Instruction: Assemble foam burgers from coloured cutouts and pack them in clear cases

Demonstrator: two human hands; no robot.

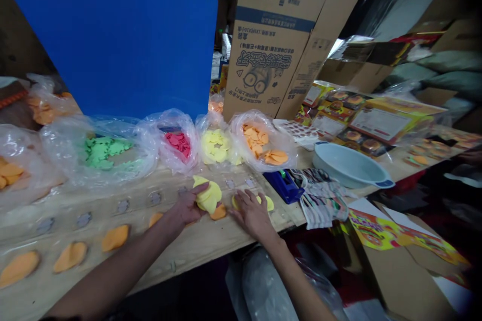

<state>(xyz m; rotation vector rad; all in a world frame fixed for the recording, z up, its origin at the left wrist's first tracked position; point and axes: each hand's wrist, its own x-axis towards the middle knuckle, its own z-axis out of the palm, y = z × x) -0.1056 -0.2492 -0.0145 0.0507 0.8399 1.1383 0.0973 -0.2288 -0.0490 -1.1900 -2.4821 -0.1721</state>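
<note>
My left hand (188, 205) is closed on a bunch of thin yellow foam-like pieces (211, 196), held just above the wooden table. An orange rounded piece (218, 211) lies right below them. My right hand (253, 214) rests low on the table with its fingers spread, its fingertips by a yellow piece (269, 204); part of the yellow under the fingers is hidden. To the left runs a row of orange pieces (115, 238), with small grey pieces (83, 219) in a second row behind. The nearest bag, behind my hands, holds yellow pieces (216, 145).
Clear plastic bags hold green pieces (107, 150), pink pieces (178, 145) and orange pieces (259, 143). A blue tape dispenser (284, 185) and a pale blue basin (346, 165) stand at right. Behind rise a blue board (143, 45) and a cardboard box (271, 45).
</note>
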